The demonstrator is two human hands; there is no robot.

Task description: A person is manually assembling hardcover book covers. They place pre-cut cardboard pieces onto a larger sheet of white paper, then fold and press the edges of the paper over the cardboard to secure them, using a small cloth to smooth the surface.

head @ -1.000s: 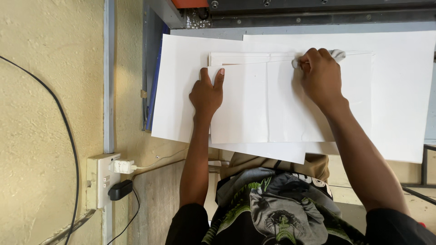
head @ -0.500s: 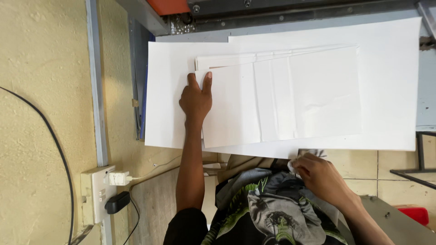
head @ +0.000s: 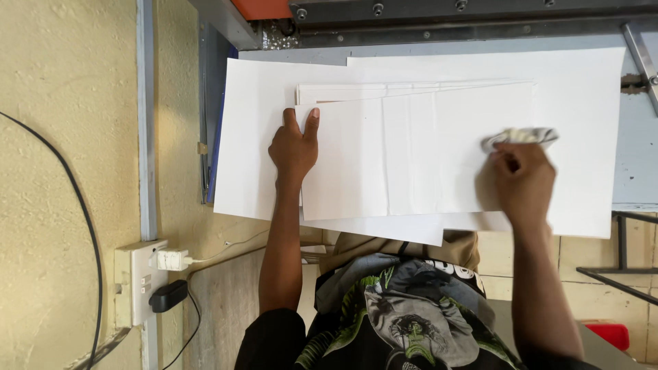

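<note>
Left hand lies flat on the edge of a stack of white paper sheets spread over bigger white sheets on the worktop. Right hand presses a crumpled cloth onto the stack. A wall socket sits off to the side.

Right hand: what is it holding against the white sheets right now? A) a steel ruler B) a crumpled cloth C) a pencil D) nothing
B: the right hand grips a small crumpled cloth pressed on the stacked white sheets, while the left hand lies flat on them.
</note>
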